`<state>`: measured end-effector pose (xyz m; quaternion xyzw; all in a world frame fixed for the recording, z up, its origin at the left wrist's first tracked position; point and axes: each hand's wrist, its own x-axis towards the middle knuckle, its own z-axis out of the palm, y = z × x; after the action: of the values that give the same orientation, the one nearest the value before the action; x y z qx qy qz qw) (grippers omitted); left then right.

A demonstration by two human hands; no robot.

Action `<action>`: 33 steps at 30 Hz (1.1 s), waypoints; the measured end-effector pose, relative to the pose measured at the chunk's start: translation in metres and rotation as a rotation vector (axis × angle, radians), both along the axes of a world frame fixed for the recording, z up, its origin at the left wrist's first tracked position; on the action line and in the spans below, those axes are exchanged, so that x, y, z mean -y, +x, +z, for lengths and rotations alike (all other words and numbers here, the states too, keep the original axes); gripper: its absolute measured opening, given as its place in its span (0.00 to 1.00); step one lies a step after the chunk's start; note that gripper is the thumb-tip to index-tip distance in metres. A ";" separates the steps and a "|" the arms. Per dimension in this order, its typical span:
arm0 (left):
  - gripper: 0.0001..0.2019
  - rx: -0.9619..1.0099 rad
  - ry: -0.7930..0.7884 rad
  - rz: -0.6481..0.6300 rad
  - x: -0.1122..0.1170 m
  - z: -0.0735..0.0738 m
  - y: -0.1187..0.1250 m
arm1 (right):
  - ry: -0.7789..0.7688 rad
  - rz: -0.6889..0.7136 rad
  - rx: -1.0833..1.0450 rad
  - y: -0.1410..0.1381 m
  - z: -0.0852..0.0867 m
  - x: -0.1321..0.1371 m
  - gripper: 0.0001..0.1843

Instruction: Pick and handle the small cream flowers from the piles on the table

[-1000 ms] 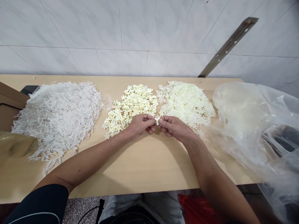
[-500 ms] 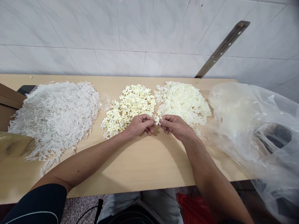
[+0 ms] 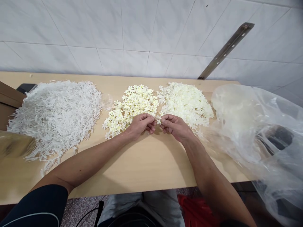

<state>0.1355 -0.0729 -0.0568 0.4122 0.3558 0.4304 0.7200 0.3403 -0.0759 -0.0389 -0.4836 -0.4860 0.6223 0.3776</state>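
Observation:
Both hands meet above the front of the flower piles, fingertips close together. My left hand [image 3: 142, 125] is closed, thumb against the index finger; what it pinches is too small to make out. My right hand [image 3: 176, 126] pinches a small white artificial flower [image 3: 158, 119], which shows between the two sets of fingertips. Behind my left hand spreads a pile of artificial flowers with yellow centres [image 3: 136, 102]. Beyond my right hand is a denser heap of paler artificial flowers [image 3: 187, 101].
A large heap of thin white stem-like pieces [image 3: 61, 110] covers the table's left side. Clear plastic bags [image 3: 239, 116] bulge at the right and hang past the table [image 3: 142, 170] edge. A cardboard box [image 3: 9, 101] stands far left; a metal bracket [image 3: 226, 50] leans on the tiled wall.
My right fingers have drawn slightly back and curled, and the flower shows less clearly than before. My left hand stays nearly in place. The view has shifted slightly.

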 end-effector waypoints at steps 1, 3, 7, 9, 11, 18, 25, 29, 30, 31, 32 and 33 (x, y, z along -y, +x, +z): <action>0.11 -0.002 -0.001 0.010 0.000 0.000 0.000 | 0.010 -0.008 0.020 0.000 -0.001 0.000 0.25; 0.11 -0.012 0.002 0.029 0.001 0.000 0.000 | 0.035 -0.013 0.069 -0.001 -0.004 -0.001 0.25; 0.12 -0.049 0.032 0.065 0.003 0.000 0.001 | 0.164 -0.051 0.158 -0.004 -0.002 0.003 0.24; 0.14 -0.059 0.049 0.075 0.003 0.000 0.002 | 0.269 -0.098 0.208 -0.004 0.002 0.005 0.22; 0.15 -0.071 0.056 0.081 0.004 -0.001 0.002 | 0.360 -0.142 0.250 -0.003 0.006 0.006 0.20; 0.16 -0.161 0.106 0.034 0.003 -0.006 0.002 | 0.397 -0.155 0.196 -0.003 0.009 0.009 0.19; 0.19 -0.150 0.138 -0.008 0.007 -0.004 0.004 | 0.278 -0.109 0.083 -0.011 -0.001 0.008 0.22; 0.21 -0.138 0.136 -0.035 0.008 -0.004 0.005 | 0.234 -0.162 0.041 -0.013 -0.007 0.005 0.25; 0.21 -0.140 0.138 -0.037 0.008 -0.004 0.005 | 0.222 -0.172 0.032 -0.013 -0.008 0.004 0.26; 0.21 -0.142 0.139 -0.035 0.007 -0.004 0.006 | 0.206 -0.173 0.020 -0.014 -0.009 0.004 0.26; 0.21 -0.142 0.138 -0.030 0.007 -0.004 0.006 | 0.186 -0.164 0.005 -0.014 -0.009 0.004 0.26; 0.20 -0.140 0.133 -0.026 0.006 -0.003 0.005 | 0.163 -0.147 -0.011 -0.015 -0.008 0.004 0.27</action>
<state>0.1409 -0.0791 -0.0602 0.4925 0.3707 0.4138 0.6699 0.3258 -0.0798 -0.0472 -0.4823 -0.4960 0.5541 0.4630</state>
